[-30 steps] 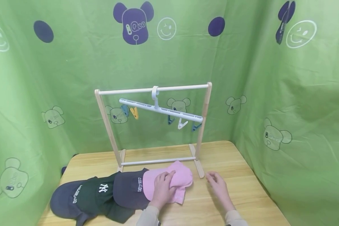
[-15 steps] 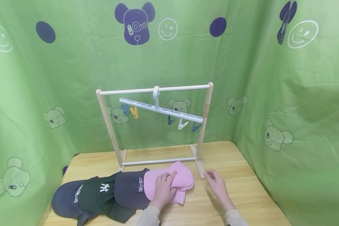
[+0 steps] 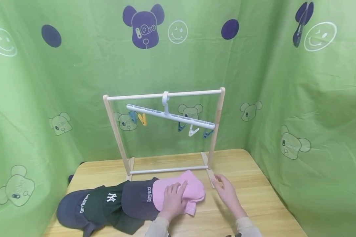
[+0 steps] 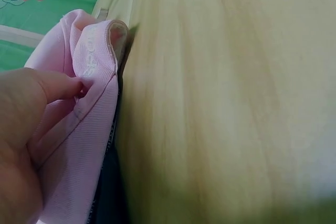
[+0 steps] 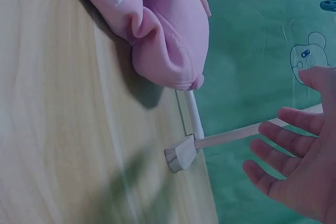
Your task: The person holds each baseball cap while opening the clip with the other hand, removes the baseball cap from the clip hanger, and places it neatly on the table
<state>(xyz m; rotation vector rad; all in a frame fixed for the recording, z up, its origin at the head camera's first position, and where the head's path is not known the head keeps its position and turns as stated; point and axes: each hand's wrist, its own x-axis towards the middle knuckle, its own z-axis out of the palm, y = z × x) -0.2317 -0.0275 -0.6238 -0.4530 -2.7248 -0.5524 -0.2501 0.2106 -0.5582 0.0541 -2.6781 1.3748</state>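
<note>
In the head view a pink cap (image 3: 192,188) tops the right end of a row of overlapping caps. My left hand (image 3: 174,201) grips it, and the left wrist view shows the thumb (image 4: 60,86) pressed into the fold by its lettered edge. That hand's other fingers are mostly hidden there. The cap's crown stands bunched up in the right wrist view. To the right of the cap is my right hand (image 3: 227,195), holding nothing, its fingers (image 5: 286,137) spread and loosely bent. Its fingertips overlap the rack's right foot in the head view.
Left of the pink cap lie a charcoal cap (image 3: 136,199), a dark green cap (image 3: 99,204) and a navy cap (image 3: 71,209). Behind them stands a wooden rack (image 3: 219,112), bearing a tilted pale hanger (image 3: 181,118) with several coloured clips. Green curtains enclose the table (image 3: 255,184).
The pink cap's crown has risen a little and its lower flap has folded in under the left hand. The right hand has moved slightly left toward the rack's foot, its fingers opening wider.
</note>
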